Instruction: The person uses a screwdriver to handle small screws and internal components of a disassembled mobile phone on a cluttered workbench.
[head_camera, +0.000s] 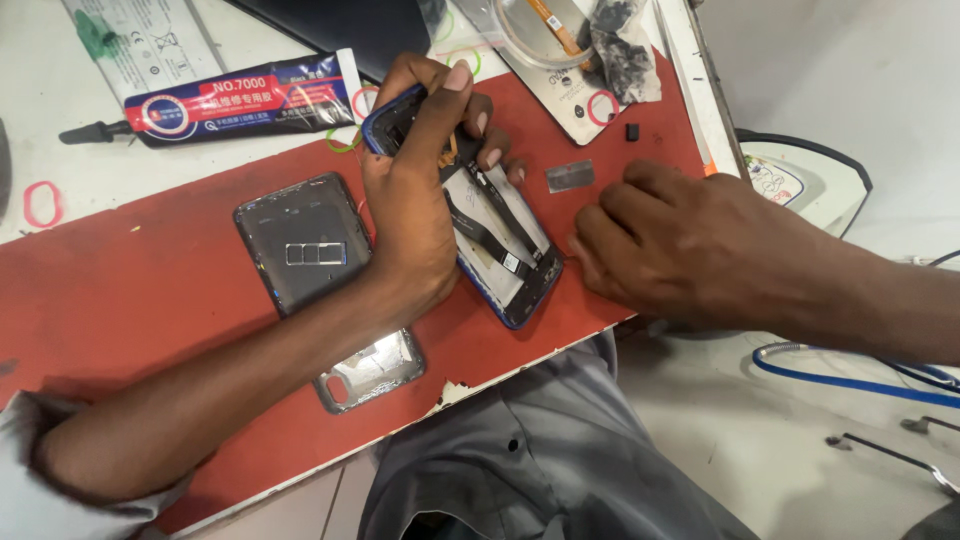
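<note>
While the left hand (410, 190) clamps the opened blue phone (500, 250) mid-mat, the right hand (670, 245) rests curled, holding nothing visible, just right; a slip could tear exposed ribbon cables (490, 225).

- Flat rubber work mat (150, 270): red, scuffed with pale chips at its edge.
- Opened rectangular phone frame (500, 250): blue rim, white and black inside.
- Plastic back cover (300, 245): dark grey.
- Glue tube (240, 100): blue, red and black.
- Cable (850, 380): blue.

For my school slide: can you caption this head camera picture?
Left hand holds an opened phone on a red mat; right hand rests beside it.
</note>
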